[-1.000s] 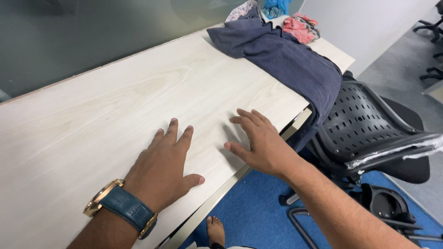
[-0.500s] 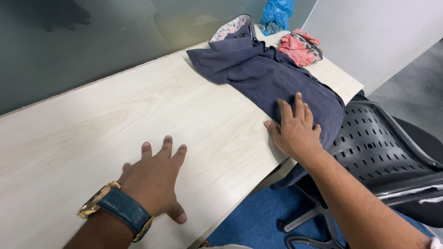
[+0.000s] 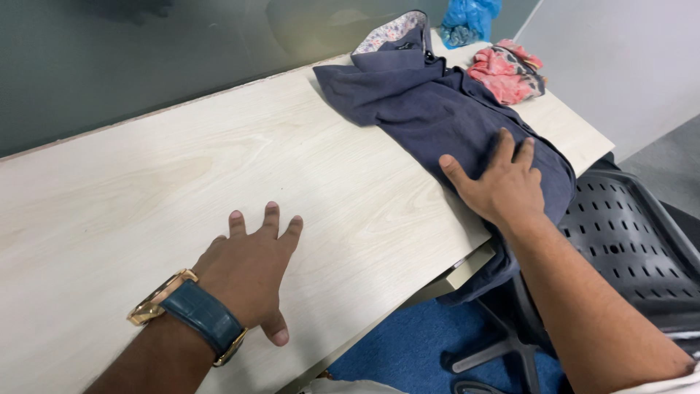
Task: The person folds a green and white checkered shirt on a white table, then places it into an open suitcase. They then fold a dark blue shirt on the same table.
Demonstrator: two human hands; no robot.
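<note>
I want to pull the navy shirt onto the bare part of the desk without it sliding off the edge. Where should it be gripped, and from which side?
Probably at the shoulders beside the collar, from the desk's near edge. The navy shirt lies collar-end flat on the desk, while its lower end droops over the edge by the chair. The right hand rests on that lower part.

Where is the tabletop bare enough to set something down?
Bare wood runs from the left hand to the dark glass partition and up to the navy shirt. The far right end is crowded: shirt under the right hand, pink cloth, blue bag.
</note>
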